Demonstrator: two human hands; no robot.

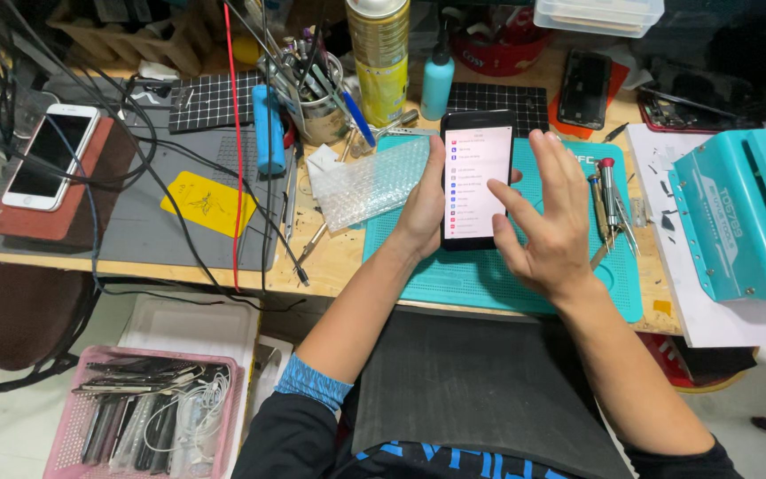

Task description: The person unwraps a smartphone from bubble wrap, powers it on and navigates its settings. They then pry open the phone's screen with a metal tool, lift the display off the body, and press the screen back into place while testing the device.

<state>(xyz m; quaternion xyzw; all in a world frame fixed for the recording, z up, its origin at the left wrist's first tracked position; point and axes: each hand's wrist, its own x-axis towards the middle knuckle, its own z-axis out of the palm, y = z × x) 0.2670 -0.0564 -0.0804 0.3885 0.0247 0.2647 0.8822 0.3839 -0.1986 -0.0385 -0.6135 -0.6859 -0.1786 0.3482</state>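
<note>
A: Head view, looking straight down at the bench. The left hand (423, 208) is wrapped around a black phone (477, 177), gripping it along its left edge and back, lifted just above the teal mat (489, 275) near the middle of the table.

B: And the right hand (547, 217) is holding nothing. Its fingers are spread wide and relaxed, with one fingertip right at the phone's right edge, close to the lit screen.

A: The screen shows a white page with a column of small rows. The black frame looks thin and flat, glass across the whole front.

B: It ought to be light but stiff, and slick on that glass face. Fragile too, by the look of it. Best held as it is now, by the long side edges, with the palm behind it.

A: To the left lies a sheet of bubble wrap (372, 182), touching the mat's far left corner. Farther left, a white phone (50, 155) rests on a brown block.

B: To the right of the hands, small screwdrivers (609, 200) lie on the mat, with a teal machine (738, 222) beyond them. A pink basket (68, 417) sits down on the floor, near left.
</note>
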